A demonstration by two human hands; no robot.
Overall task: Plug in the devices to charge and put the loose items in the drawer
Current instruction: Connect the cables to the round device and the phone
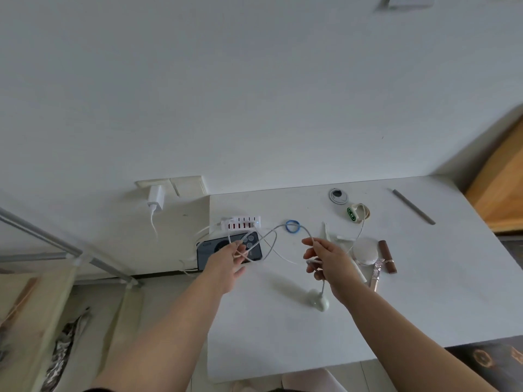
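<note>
Cable: a white cable (278, 234) hangs looped in the air between both hands, above the middle of the white table (283, 335).
Left hand: the left hand (229, 263) reaches in from 7 o'clock, fingers curled, pinching loops of the cable over the phone.
Right hand: the right hand (325, 261) comes in from 5 o'clock, thumb and fingers curled round the cable's other stretch; a plug end shows at its fingertips.
Phone: a dark phone (226, 250) lies camera side up at the table's 9 o'clock edge, partly hidden by the left hand.
Charging hub: a white hub with many ports (243, 222) sits just beyond the phone, at its 12 o'clock, with cables plugged into its left end.
Loose items: a blue hair tie (293, 226) at 12 o'clock of the hands; a watch with a lit green face (357, 213) at 1 o'clock; a round white case (365, 251), a brown tube (387, 256) and a white pen (357, 268) at 3 o'clock.
Lamp base: a small white rounded stand (318, 299) sits under the right wrist.
Table: a grey rod (413, 206) lies at the far right corner; a round cable hole (338, 195) near the wall.
Room: a white wall (226, 94) with a plug adapter (155, 200) in a socket at 10 o'clock.
</note>
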